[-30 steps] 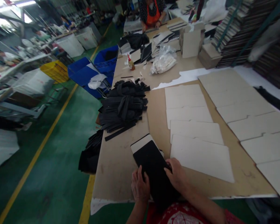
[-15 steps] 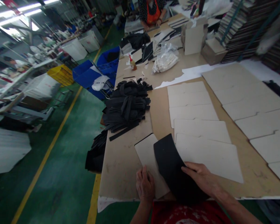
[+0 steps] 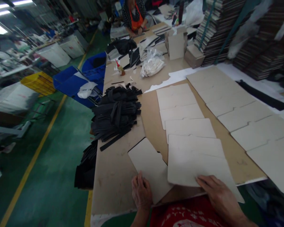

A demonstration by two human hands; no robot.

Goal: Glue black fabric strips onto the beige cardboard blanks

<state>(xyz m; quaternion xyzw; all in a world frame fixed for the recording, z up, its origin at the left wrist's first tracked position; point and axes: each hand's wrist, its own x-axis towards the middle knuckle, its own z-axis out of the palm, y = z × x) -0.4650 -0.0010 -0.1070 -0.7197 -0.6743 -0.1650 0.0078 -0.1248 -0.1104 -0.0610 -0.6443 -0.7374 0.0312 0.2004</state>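
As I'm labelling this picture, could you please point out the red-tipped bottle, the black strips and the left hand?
Red-tipped bottle [image 3: 121,70], head view: lower body.
Black strips [image 3: 114,113], head view: middle of the pile.
Left hand [image 3: 142,192], head view: back of the hand.

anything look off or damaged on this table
The white paper beyond the pale panels has a ragged, torn-looking edge, unlike the panels' cleaner edges. Also, one black strip slants along the near side of the dark strip pile.

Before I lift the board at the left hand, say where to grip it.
Probably pinch the board by its left edge, from the left: it's thin and lies flat, the left hand is at that edge, and another board seems to overlap its right side.
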